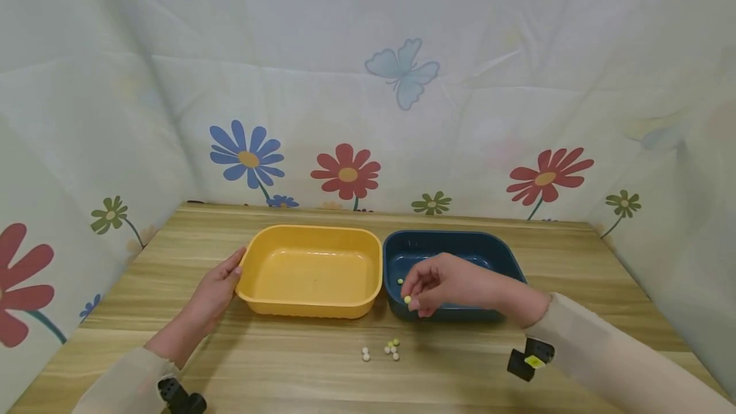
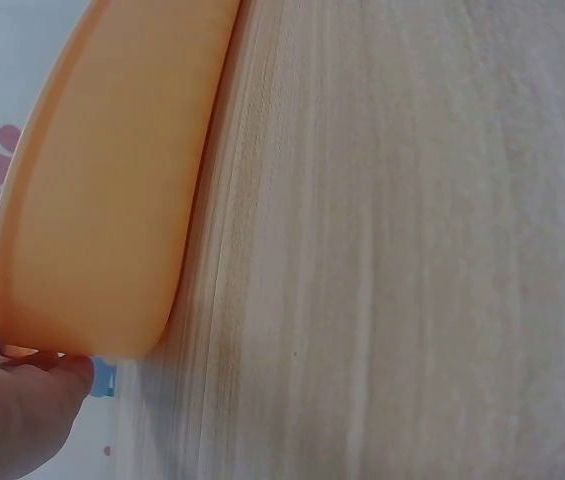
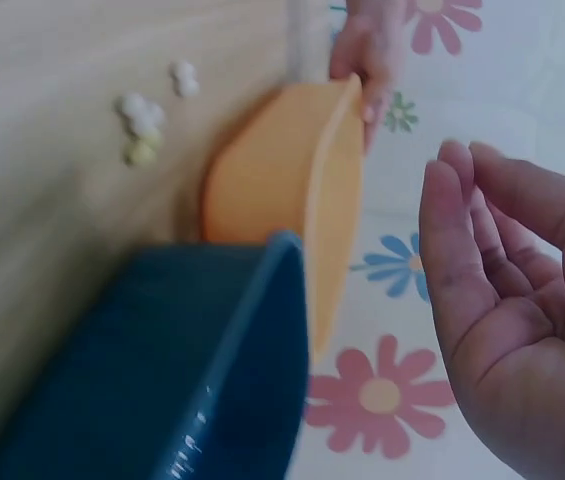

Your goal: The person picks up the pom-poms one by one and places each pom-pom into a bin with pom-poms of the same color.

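Here's the right hand, over the near left part of the blue tub, and its grip is drawn to a pinch, fingertips almost meeting on 1 yellow bead! The wrist view doesn't show the bead, but the head view has it right at the tips; a fingertip hold probably suits something so tiny.

Over to the left hand: its grip is closed around the left rim of the yellow tub, likely to steady it. Both tubs sit side by side on the table, perhaps to be within easy reach.

And the lines? The bead looks round, so no end to point and no long axis to call. The tubs lie with long axes left to right, mouths up. 1 loose bead shows inside the blue tub, while in front, 2 white beads lie just beside a mixed yellow-and-white cluster.
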Demonstrator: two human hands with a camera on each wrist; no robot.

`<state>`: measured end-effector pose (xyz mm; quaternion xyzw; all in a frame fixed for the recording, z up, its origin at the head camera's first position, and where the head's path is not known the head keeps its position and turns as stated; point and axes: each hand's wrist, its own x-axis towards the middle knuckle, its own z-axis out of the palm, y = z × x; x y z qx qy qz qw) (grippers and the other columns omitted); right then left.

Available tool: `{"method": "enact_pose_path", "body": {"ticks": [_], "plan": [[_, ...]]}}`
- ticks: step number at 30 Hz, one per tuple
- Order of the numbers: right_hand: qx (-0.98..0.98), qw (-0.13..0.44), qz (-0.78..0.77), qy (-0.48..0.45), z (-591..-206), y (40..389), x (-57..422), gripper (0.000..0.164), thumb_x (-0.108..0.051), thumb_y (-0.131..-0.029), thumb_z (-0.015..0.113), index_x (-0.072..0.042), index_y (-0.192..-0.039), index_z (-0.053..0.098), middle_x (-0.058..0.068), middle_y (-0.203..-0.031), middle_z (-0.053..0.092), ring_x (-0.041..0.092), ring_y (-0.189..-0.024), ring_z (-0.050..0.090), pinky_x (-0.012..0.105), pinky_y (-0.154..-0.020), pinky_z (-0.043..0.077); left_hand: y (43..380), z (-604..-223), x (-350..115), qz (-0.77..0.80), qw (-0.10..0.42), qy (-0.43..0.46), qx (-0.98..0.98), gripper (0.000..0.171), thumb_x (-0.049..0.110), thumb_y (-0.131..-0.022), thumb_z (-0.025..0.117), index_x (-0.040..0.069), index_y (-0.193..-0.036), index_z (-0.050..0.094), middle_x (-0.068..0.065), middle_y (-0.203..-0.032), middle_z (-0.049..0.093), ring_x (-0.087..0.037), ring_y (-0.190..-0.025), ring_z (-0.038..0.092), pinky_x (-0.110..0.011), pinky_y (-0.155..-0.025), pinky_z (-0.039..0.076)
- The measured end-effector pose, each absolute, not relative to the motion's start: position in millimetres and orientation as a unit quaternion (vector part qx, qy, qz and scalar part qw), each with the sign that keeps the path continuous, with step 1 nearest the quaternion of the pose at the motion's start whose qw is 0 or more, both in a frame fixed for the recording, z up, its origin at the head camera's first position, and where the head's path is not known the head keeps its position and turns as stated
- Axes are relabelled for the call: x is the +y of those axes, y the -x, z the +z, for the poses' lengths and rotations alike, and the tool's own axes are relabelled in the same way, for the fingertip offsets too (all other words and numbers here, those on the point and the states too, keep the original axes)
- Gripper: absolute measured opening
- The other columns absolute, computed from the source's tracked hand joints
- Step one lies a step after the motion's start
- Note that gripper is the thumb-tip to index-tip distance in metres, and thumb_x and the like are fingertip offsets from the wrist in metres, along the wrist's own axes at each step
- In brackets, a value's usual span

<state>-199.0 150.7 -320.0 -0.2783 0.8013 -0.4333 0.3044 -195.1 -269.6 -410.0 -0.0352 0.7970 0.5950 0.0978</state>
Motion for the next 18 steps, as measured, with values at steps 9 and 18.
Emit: {"method": "enact_pose_path", "body": {"ticks": [9, 18], "plan": [[0.803, 0.329, -0.395, 0.301, -293.1, 229.8, 161.8, 0.023, -0.01, -0.096, 0.07, 0.007, -0.112, 0.067, 0.024, -0.1, 0.073, 0.015, -0.082, 0.07, 0.03, -0.083, 0.065, 196.1, -410.0, -270.4, 0.594, 0.1, 0.035, 0.797, 0.056, 0.008, -0.113, 0.02, 0.004, -0.163, -0.005, -0.018, -0.172, -0.007, -0.038, -0.161, 0.005, -0.05, -0.128, 0.02], [0.809, 0.347, -0.355, 0.315, -264.3, 256.8, 169.5, 0.022, -0.008, -0.096, 0.069, 0.007, -0.112, 0.066, 0.002, -0.092, 0.074, 0.011, -0.081, 0.07, 0.028, -0.083, 0.065, 197.2, -410.9, -270.3, 0.598, 0.102, 0.036, 0.794, 0.056, 0.008, -0.113, 0.02, 0.004, -0.163, -0.004, -0.017, -0.172, -0.008, -0.038, -0.161, 0.004, -0.05, -0.128, 0.02]]}}
